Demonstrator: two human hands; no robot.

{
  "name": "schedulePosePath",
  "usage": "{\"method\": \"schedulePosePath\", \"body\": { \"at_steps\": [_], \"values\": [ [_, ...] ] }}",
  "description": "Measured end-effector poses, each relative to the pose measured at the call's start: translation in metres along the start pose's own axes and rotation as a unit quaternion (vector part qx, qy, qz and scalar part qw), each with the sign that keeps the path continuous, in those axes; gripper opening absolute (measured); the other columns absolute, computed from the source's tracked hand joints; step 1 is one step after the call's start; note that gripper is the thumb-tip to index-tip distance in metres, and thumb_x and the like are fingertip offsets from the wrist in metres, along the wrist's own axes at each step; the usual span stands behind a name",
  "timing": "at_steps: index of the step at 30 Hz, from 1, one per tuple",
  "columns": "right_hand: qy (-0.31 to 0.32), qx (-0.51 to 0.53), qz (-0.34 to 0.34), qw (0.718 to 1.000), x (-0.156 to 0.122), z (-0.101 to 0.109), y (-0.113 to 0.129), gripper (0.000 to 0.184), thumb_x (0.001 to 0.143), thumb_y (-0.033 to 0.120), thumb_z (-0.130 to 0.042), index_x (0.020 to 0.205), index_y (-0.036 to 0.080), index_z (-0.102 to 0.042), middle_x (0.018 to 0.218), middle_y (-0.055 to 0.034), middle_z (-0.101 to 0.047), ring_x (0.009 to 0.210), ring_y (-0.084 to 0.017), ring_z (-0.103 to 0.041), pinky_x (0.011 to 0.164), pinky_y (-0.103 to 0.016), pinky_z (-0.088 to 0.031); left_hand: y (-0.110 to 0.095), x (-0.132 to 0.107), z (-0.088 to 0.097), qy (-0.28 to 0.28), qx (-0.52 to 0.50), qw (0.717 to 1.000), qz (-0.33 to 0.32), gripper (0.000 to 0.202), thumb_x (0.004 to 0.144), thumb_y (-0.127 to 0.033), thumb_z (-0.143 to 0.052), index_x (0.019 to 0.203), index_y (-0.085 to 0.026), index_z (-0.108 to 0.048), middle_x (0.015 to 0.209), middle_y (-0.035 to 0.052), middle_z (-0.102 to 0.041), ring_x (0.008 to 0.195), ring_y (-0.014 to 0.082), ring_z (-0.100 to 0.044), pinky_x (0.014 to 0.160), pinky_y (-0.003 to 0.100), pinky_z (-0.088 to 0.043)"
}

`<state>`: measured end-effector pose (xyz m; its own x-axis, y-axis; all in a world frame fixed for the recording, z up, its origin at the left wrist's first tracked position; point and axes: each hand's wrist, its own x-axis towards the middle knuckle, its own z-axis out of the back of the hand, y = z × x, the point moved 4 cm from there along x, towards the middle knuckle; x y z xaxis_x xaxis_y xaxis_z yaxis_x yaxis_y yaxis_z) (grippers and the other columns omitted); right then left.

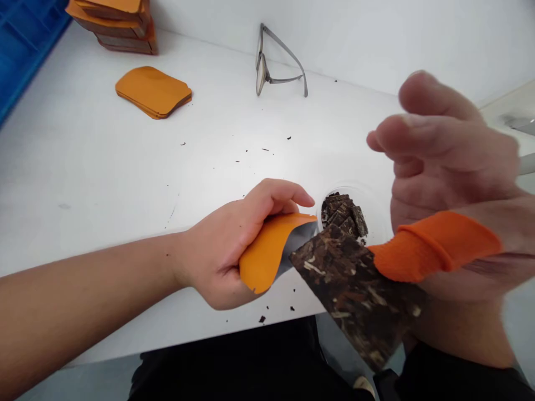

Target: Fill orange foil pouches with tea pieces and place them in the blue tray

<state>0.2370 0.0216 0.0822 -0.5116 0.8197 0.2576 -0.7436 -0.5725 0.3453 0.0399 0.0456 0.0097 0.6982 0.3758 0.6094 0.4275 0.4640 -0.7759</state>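
Observation:
My left hand (228, 245) grips an orange foil pouch (271, 250) with its mouth held open toward the right. My right hand (451, 189), with an orange cot on the thumb (434, 245), pinches a dark brown pressed slab (359, 289) flecked with pale bits. The slab's upper corner sits at the pouch's mouth. Just behind them a clear round cup (368, 214) holds several more dark pieces (345, 214).
A small stack of orange pouches (152, 92) lies at the back left of the white table (104, 167), with a taller stack (119, 22) behind it. Grey spectacles (271, 64) rest near the wall. A blue crate (25, 44) stands at the left edge. Dark crumbs dot the table.

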Motion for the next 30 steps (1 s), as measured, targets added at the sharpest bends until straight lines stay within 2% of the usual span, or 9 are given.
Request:
{"method": "schedulePosePath", "body": {
  "at_steps": [1, 3, 7, 10, 15, 20, 24, 27, 30],
  "values": [
    [-0.046, 0.042, 0.036, 0.997, 0.000, 0.002, 0.003, 0.029, 0.092, 0.046, -0.056, 0.070, 0.043, -0.075, 0.155, 0.0363, -0.037, 0.161, -0.028, -0.018, 0.120, -0.054, -0.049, 0.000, 0.000, 0.000, 0.000, 0.003, 1.000, 0.000, 0.076, 0.076, -0.013, -0.061, 0.147, -0.016, -0.032, 0.102, 0.0079, -0.060, 0.078, 0.0180, -0.064, 0.066, 0.034, -0.056],
    [-0.104, 0.118, 0.091, 0.983, 0.000, 0.003, 0.008, 0.024, 0.094, 0.035, -0.058, 0.079, 0.045, -0.074, 0.151, 0.0302, -0.048, 0.154, -0.025, -0.037, 0.121, -0.052, -0.048, 0.000, -0.001, -0.001, 0.004, 0.000, 1.000, -0.001, 0.077, 0.077, -0.013, -0.062, 0.146, -0.015, -0.031, 0.104, 0.0090, -0.059, 0.079, 0.0185, -0.064, 0.065, 0.034, -0.056],
    [-0.068, 0.142, 0.114, 0.981, 0.006, -0.004, 0.010, 0.014, 0.092, 0.028, -0.064, 0.087, 0.040, -0.068, 0.154, 0.0270, -0.047, 0.156, -0.024, -0.034, 0.131, -0.058, -0.032, 0.000, -0.001, -0.005, 0.005, -0.019, 1.000, 0.010, 0.076, 0.078, -0.014, -0.063, 0.146, -0.019, -0.030, 0.106, 0.0122, -0.061, 0.079, 0.0217, -0.065, 0.063, 0.039, -0.058],
    [-0.024, 0.149, 0.103, 0.983, 0.010, -0.007, 0.011, 0.010, 0.093, 0.028, -0.066, 0.089, 0.037, -0.067, 0.157, 0.0245, -0.045, 0.157, -0.023, -0.032, 0.132, -0.058, -0.030, 0.000, -0.001, -0.006, 0.005, -0.025, 1.000, 0.015, 0.075, 0.078, -0.015, -0.064, 0.145, -0.021, -0.030, 0.105, 0.0130, -0.062, 0.077, 0.0230, -0.065, 0.061, 0.040, -0.057],
    [0.020, 0.132, 0.038, 0.990, 0.014, -0.009, 0.015, 0.006, 0.096, 0.035, -0.065, 0.093, 0.033, -0.069, 0.153, 0.0099, -0.056, 0.154, -0.021, -0.038, 0.130, -0.054, -0.035, 0.000, 0.000, -0.005, 0.028, -0.010, 1.000, 0.002, 0.067, 0.078, -0.012, -0.059, 0.140, -0.015, -0.032, 0.100, 0.0117, -0.062, 0.074, 0.0195, -0.062, 0.061, 0.035, -0.055],
    [0.031, 0.121, 0.005, 0.992, 0.011, -0.004, 0.018, 0.006, 0.094, 0.033, -0.067, 0.098, 0.035, -0.072, 0.153, 0.0117, -0.055, 0.154, -0.024, -0.039, 0.129, -0.056, -0.036, 0.003, 0.001, -0.003, 0.025, -0.002, 0.999, 0.021, 0.067, 0.077, -0.015, -0.058, 0.139, -0.019, -0.033, 0.097, 0.0088, -0.061, 0.069, 0.0188, -0.062, 0.059, 0.035, -0.054],
    [-0.004, 0.095, 0.013, 0.995, 0.005, 0.003, 0.020, 0.015, 0.091, 0.035, -0.069, 0.104, 0.041, -0.073, 0.150, 0.0137, -0.057, 0.146, -0.028, -0.050, 0.125, -0.064, -0.041, 0.004, -0.001, -0.003, 0.032, 0.000, 0.999, 0.027, 0.071, 0.075, -0.011, -0.056, 0.142, -0.020, -0.031, 0.104, 0.0111, -0.062, 0.075, 0.0203, -0.064, 0.061, 0.036, -0.055],
    [-0.073, 0.069, 0.070, 0.993, 0.000, 0.004, 0.023, 0.008, 0.092, 0.034, -0.068, 0.095, 0.039, -0.073, 0.144, 0.0128, -0.062, 0.137, -0.028, -0.060, 0.120, -0.061, -0.048, 0.004, -0.001, -0.002, 0.030, 0.006, 0.999, 0.028, 0.074, 0.075, -0.012, -0.059, 0.143, -0.018, -0.030, 0.101, 0.0094, -0.061, 0.075, 0.0189, -0.063, 0.062, 0.035, -0.055],
    [-0.108, 0.029, 0.111, 0.988, -0.002, -0.004, 0.024, 0.016, 0.094, 0.031, -0.061, 0.086, 0.038, -0.072, 0.138, 0.0133, -0.066, 0.130, -0.025, -0.065, 0.119, -0.058, -0.050, 0.002, 0.001, -0.002, 0.035, 0.032, 0.999, 0.013, 0.077, 0.071, -0.009, -0.061, 0.142, -0.014, -0.031, 0.096, 0.0072, -0.060, 0.072, 0.0164, -0.060, 0.060, 0.032, -0.054]
  ]
}}
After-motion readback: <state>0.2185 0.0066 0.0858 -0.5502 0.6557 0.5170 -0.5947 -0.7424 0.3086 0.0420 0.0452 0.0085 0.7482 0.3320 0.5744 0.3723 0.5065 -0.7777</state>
